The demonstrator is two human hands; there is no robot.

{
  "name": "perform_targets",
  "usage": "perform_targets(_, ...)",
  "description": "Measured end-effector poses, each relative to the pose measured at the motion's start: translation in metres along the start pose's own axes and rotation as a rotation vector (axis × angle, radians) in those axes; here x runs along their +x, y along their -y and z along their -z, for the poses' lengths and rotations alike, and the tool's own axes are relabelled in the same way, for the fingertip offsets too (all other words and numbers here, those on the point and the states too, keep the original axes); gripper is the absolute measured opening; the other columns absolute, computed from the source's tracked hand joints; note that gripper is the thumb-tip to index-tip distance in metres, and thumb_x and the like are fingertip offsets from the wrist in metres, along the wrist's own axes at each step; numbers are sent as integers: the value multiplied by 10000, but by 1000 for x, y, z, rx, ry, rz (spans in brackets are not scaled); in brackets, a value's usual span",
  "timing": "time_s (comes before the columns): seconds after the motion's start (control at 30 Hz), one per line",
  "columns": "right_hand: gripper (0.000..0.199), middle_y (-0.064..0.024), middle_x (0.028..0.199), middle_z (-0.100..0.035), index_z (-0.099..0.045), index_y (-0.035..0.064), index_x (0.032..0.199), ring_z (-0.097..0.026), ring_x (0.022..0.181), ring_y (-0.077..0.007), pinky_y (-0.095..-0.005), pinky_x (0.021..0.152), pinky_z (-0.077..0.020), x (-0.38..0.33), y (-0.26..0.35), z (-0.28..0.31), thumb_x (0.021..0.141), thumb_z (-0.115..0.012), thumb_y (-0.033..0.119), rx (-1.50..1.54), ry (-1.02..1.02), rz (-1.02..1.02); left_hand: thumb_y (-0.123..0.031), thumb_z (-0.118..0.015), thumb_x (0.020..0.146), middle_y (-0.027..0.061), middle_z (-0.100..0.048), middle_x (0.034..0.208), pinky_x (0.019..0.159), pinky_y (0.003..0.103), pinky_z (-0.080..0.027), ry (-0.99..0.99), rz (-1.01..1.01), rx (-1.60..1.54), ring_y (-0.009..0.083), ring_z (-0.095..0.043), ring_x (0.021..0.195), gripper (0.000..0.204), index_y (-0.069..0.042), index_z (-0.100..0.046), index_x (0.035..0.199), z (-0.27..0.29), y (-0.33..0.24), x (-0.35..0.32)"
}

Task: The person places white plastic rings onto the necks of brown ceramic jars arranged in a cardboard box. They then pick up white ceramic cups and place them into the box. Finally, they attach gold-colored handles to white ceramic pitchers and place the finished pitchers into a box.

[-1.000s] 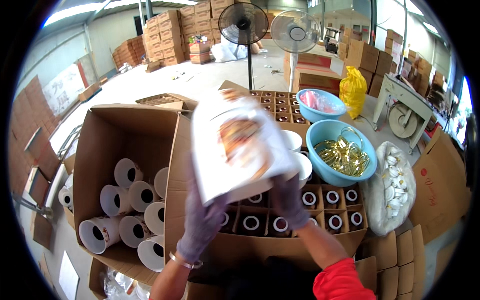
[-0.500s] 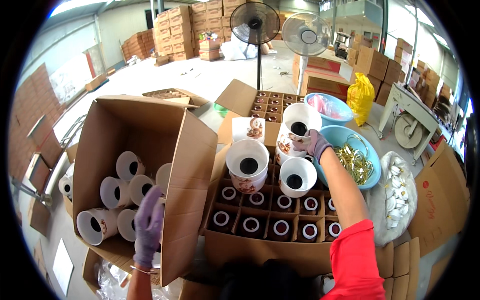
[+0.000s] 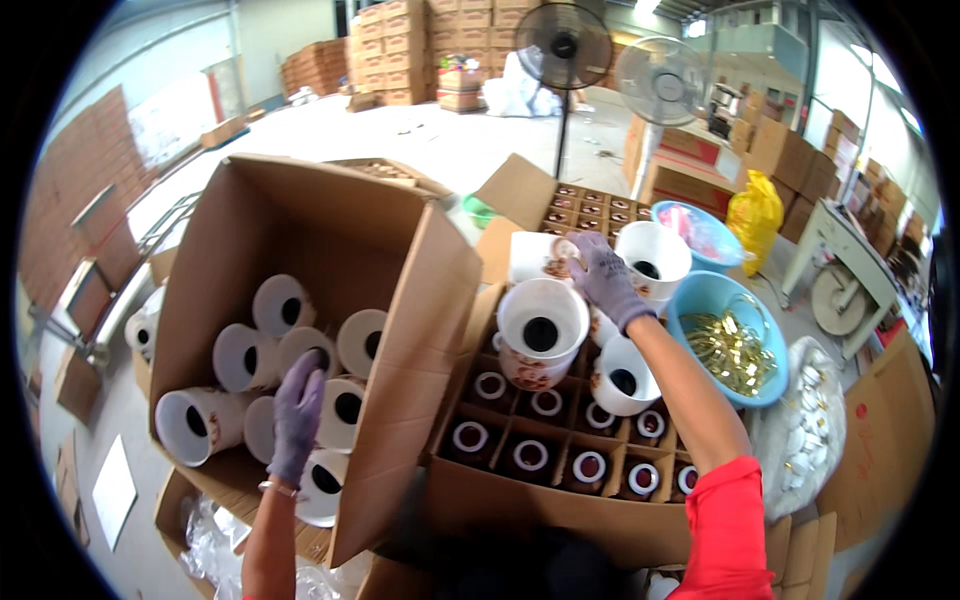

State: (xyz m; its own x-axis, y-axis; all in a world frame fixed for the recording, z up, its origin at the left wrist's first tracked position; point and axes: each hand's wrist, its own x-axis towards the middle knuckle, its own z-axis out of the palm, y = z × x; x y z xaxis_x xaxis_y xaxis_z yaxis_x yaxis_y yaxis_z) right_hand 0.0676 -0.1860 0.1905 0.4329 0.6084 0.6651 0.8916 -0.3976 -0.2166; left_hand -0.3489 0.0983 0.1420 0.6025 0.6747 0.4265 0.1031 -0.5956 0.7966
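Note:
My gloved left hand (image 3: 298, 420) reaches into a tilted cardboard carton (image 3: 400, 390), its fingers stretched out at the rim of a white cup (image 3: 300, 345). Several such cups lie there, each with a dark round bottom. Across from it, my gloved right hand (image 3: 608, 280) has its fingers curled on the end of a white cup with a brown print (image 3: 535, 257), which lies on its side. Beside that hand, stacked cups (image 3: 543, 335) and another cup (image 3: 625, 375) stand on a divided carton (image 3: 560, 495). Its compartments hold dark jars with white rims (image 3: 590, 467).
Right of the divided carton are a blue basin (image 3: 768, 385) with gold metal bands, another blue basin (image 3: 700, 255) and a plastic bag of small white parts (image 3: 810, 420). Two standing fans (image 3: 563, 45) and a yellow sack (image 3: 755, 215) are farther back.
My right hand has moved left from the taller cup stack to the cup lying on its side. My left hand has shifted onto a cup inside the carton. The view has swung left.

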Motion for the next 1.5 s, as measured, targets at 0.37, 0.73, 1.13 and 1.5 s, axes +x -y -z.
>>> perform_targets(0.37,319,-235,1105,-626,-672,55,1059,-639,1027,-404,-464,891,-520,35,-53,-78,795,-714,229,-185,278,-202,-231,-565,919,253,-658,1142,944,476,-460,-21,212,347,430,-615,1049,455,-21,-560,1323,21,123,49)
perform_targets(0.73,309,-224,1001,-710,-711,44,1106,-699,949,-351,-417,864,-530,33,-18,-20,898,-605,247,-52,429,-9,-240,-538,903,274,-645,1178,899,508,-487,-52,388,546,468,-613,1064,637,-68,-365,1492,-21,270,161)
perform_targets(1.13,330,-211,1002,-682,-664,-6,1135,-662,956,-341,-424,867,-519,-50,24,64,881,-634,203,97,206,-111,-36,-527,975,38,-679,1038,828,235,-504,-368,-418,-132,99,-631,958,318,28,-604,1278,21,-69,167)
perform_targets(1.5,460,-219,1123,-630,-534,8,1282,-639,1008,-392,-427,868,-536,-151,95,67,876,-679,170,299,178,-210,-232,-585,928,171,-723,866,751,417,-572,396,-532,348,315,-715,801,227,-58,-726,890,-253,-199,168)
